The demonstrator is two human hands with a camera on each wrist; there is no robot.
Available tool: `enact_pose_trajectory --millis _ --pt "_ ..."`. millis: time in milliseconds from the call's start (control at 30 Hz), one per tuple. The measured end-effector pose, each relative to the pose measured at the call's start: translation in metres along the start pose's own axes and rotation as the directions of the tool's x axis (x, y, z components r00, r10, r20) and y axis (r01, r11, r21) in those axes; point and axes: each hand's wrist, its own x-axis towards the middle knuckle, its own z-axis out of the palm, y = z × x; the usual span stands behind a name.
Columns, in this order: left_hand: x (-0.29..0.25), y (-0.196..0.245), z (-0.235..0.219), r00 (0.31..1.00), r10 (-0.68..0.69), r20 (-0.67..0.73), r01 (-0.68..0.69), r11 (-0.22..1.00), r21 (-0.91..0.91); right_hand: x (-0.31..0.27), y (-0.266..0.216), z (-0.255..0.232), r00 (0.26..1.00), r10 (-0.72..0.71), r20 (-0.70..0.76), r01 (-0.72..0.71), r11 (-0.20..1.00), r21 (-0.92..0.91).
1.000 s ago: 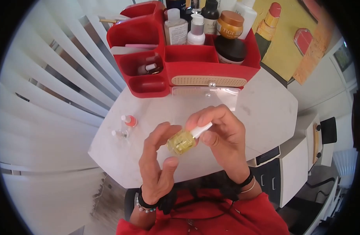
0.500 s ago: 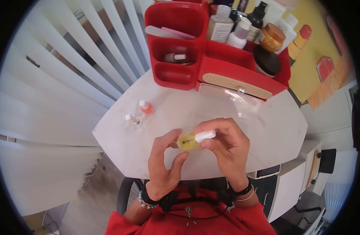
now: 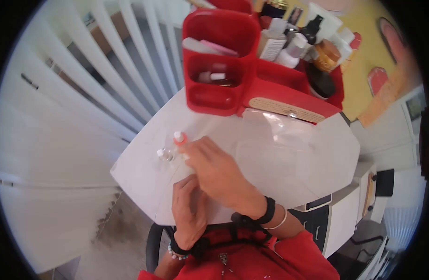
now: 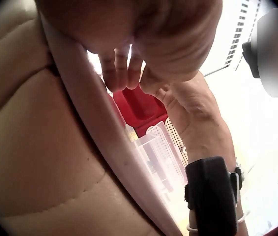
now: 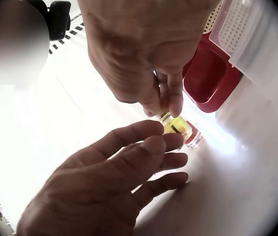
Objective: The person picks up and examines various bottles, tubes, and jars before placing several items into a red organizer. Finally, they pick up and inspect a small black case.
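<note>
My right hand [image 3: 219,172] reaches across to the left side of the table. In the right wrist view its fingertips pinch the top of a small glass bottle of yellow liquid [image 5: 177,127], like nail polish or cuticle oil. That bottle is mostly hidden by the hand in the head view. Right beside it stand a coral nail polish bottle [image 3: 180,138] with a white cap and a clear one [image 3: 166,154], also white-capped. My left hand [image 3: 189,207] is below the right hand near the table's front edge, fingers loosely bent and holding nothing.
A red organizer [image 3: 212,100] with bottles, jars and files stands at the back. Its clear drawer [image 3: 270,126] juts out over the white table [image 3: 312,163]. Vertical blinds [image 3: 112,79] hang along the left; a white cabinet [image 3: 340,210] is at the right.
My right hand has carried the yellow bottle left and down, to beside the two small bottles. My left hand has come off the bottle and lowered slightly. The head view has shifted.
</note>
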Motion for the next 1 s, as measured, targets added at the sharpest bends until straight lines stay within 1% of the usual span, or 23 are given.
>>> enact_pose_trajectory --millis 33,67,100,133,167,200,233,267,300,367,433,467,500,567,633,667,733,767,833,967,1000 --pt "-0.001 -0.001 0.000 1.000 -0.006 -0.012 0.006 1.000 -0.007 -0.001 0.002 0.002 0.996 -0.007 0.085 0.009 1.000 -0.012" --pt "-0.001 0.000 -0.001 1.000 0.020 0.010 -0.020 0.999 -0.031 -0.001 0.001 0.002 0.986 -0.009 0.169 0.013 1.000 -0.023" --pt "0.000 0.001 -0.002 1.000 -0.001 -0.006 0.001 1.000 -0.025 0.000 0.000 0.001 0.976 -0.014 0.218 0.023 0.999 -0.039" --pt "0.000 0.002 -0.002 1.000 -0.022 -0.022 0.022 1.000 -0.019 0.000 0.000 0.002 0.981 0.000 0.193 0.015 0.997 -0.075" --pt "0.000 0.004 -0.001 0.999 -0.039 -0.029 0.038 0.999 -0.030 -0.001 0.001 0.005 0.983 -0.012 0.185 0.022 0.999 -0.048" --pt "0.000 0.004 -0.001 1.000 -0.010 -0.009 0.009 0.999 -0.051 -0.002 0.001 0.006 0.984 -0.027 0.177 0.031 0.999 -0.020" --pt "0.000 0.006 -0.001 1.000 -0.029 -0.004 0.028 0.998 -0.047 -0.003 -0.001 0.004 0.982 -0.002 0.190 0.006 1.000 -0.021" --pt "0.000 0.005 -0.002 0.999 -0.050 0.002 0.050 0.998 -0.040 -0.003 -0.001 0.000 0.986 0.006 0.167 0.002 0.999 -0.045" --pt "0.000 0.007 -0.002 0.998 -0.059 0.007 0.059 0.997 -0.054 -0.002 -0.003 -0.005 0.990 0.010 0.141 -0.005 0.999 -0.039" --pt "-0.002 0.004 -0.003 0.999 -0.032 0.024 0.033 0.998 -0.060 0.000 -0.004 -0.020 0.995 0.014 0.097 -0.010 0.999 -0.042" --pt "-0.001 0.004 -0.003 0.999 -0.023 0.031 0.025 0.998 -0.061 0.002 0.003 -0.051 0.992 -0.010 -0.125 -0.005 0.992 -0.124" --pt "-0.001 0.007 -0.003 0.999 -0.039 0.023 0.040 0.997 -0.059 0.005 0.006 -0.068 0.964 -0.025 -0.264 -0.037 0.974 -0.224" --pt "0.000 0.008 -0.002 0.998 -0.057 0.016 0.058 0.997 -0.058 0.010 0.013 -0.087 0.918 -0.052 -0.393 -0.082 0.945 -0.317" --pt "0.000 0.010 -0.002 0.999 -0.044 0.020 0.045 0.997 -0.056 0.022 0.026 -0.132 0.816 -0.134 -0.563 -0.148 0.892 -0.428" --pt "0.000 0.012 -0.001 0.999 -0.034 0.022 0.035 0.998 -0.053 0.034 0.046 -0.164 0.759 -0.177 -0.627 -0.199 0.853 -0.483" --pt "0.000 0.013 0.000 0.999 -0.034 0.029 0.036 0.998 -0.050 0.037 0.055 -0.173 0.756 -0.179 -0.629 -0.200 0.852 -0.483" --pt "0.001 0.014 0.000 0.999 -0.025 0.036 0.027 0.999 -0.042 0.040 0.070 -0.182 0.750 -0.200 -0.630 -0.336 0.706 -0.624" --pt "0.000 0.013 0.000 0.999 -0.028 0.037 0.029 0.999 -0.035 0.038 0.074 -0.183 0.746 -0.203 -0.634 -0.336 0.708 -0.621" --pt "-0.001 0.013 0.002 0.999 -0.028 0.034 0.029 0.999 -0.022 0.037 0.077 -0.183 0.765 -0.077 -0.640 -0.397 0.726 -0.562" --pt "-0.001 0.016 0.003 1.000 -0.016 0.017 0.016 1.000 0.006 0.040 0.074 -0.187 0.744 -0.059 -0.665 -0.405 0.752 -0.520" --pt "-0.001 0.017 0.003 1.000 -0.014 0.019 0.013 1.000 0.012 0.044 0.071 -0.189 0.715 -0.070 -0.696 -0.402 0.772 -0.492"
